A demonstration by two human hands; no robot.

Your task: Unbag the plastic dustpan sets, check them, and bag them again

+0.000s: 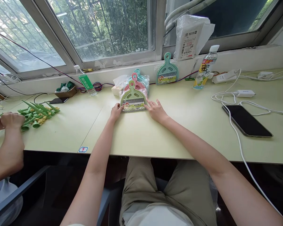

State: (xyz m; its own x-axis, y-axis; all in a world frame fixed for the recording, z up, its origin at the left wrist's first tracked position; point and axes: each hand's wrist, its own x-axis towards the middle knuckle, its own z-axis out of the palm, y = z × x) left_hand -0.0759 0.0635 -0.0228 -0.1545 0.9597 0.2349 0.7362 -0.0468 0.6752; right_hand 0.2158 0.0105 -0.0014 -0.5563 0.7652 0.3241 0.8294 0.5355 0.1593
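Observation:
A stack of small dustpan-and-brush sets in clear plastic wrap lies on the pale green table (pixel 169 131), with a light green set (pixel 133 98) on top and pink and teal ones behind it. My left hand (pixel 116 112) grips the left lower corner of the top set, fingers curled on the wrap. At the right lower corner my right hand (pixel 156 110) touches the set's edge with fingers spread. One more teal dustpan set (pixel 167 70) leans upright against the window ledge.
A black phone (pixel 247 121) and white cables lie at the right, with a power strip (pixel 224 77) and a drink bottle (pixel 205 67) behind. A green-labelled bottle (pixel 85 81) stands left of the stack. At far left another person's hands (pixel 10 121) handle green plastic pieces (pixel 37 113).

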